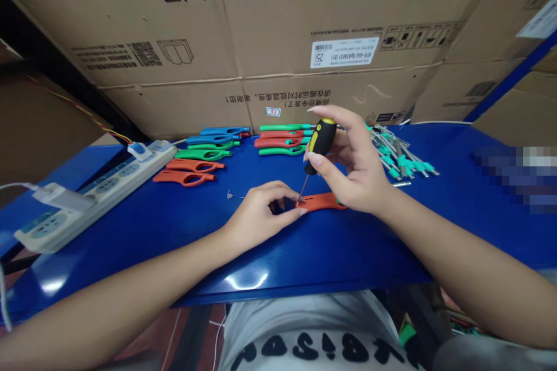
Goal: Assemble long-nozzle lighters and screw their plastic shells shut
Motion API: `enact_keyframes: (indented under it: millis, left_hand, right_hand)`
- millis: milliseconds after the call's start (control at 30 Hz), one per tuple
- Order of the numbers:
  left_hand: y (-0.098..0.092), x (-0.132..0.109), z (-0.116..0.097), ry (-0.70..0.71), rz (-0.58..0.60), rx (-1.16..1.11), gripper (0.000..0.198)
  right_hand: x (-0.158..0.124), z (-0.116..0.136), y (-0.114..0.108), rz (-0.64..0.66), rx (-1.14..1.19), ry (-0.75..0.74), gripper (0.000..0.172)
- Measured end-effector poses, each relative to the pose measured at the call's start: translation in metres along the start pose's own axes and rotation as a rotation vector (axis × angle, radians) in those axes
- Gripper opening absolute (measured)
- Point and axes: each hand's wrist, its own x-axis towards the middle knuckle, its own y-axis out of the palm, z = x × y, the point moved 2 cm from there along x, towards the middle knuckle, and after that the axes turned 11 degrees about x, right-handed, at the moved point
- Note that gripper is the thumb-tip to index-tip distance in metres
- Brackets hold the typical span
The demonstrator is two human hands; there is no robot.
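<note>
My right hand (354,165) is wrapped round a short black-and-yellow screwdriver (321,142), which it holds tilted. The thin shaft runs down to the left end of an orange lighter handle (321,203) lying on the blue table. That same end is pinched between the thumb and fingers of my left hand (265,208). Part of the handle's right end is hidden behind my right hand. A few small screws (230,195) lie on the table to the left of my left hand.
Blue, green and orange handles (191,164) lie in a row at the back left. Behind my hands are several lighters (278,143); metal tubes with teal parts (398,156) are heaped right. A white power strip (104,185) runs along the left. A cardboard box (195,40) walls the back.
</note>
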Motion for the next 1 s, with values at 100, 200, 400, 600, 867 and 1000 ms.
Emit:
enact_keyframes:
  millis: [100, 200, 400, 600, 867, 1000]
  left_hand:
    - [0.0011, 0.0001, 0.0006, -0.014, 0.012, -0.033, 0.009]
    - [0.0013, 0.0009, 0.0015, -0.038, 0.028, -0.077, 0.010]
    - [0.0044, 0.0015, 0.0063, -0.091, 0.014, -0.179, 0.012]
    - [0.0073, 0.0008, 0.0058, -0.057, 0.027, -0.213, 0.009]
    - [0.0040, 0.0005, 0.0066, 0.096, 0.041, 0.145, 0.041]
    - [0.0063, 0.0001, 0.0077, 0.123, 0.084, 0.189, 0.042]
  right_hand:
    - [0.0005, 0.0004, -0.0012, -0.013, -0.046, -0.009, 0.054]
    - [0.0007, -0.0005, -0.0019, -0.017, -0.071, -0.006, 0.054]
    - [0.0002, -0.0001, -0.0016, -0.050, -0.113, -0.065, 0.056]
    - [-0.0019, 0.0032, -0.0002, -0.040, -0.194, -0.125, 0.062]
    - [-0.0016, 0.0002, -0.0003, 0.010, -0.317, -0.216, 0.060]
    - [-0.0017, -0.0005, 0.0006, 0.039, -0.361, -0.244, 0.059]
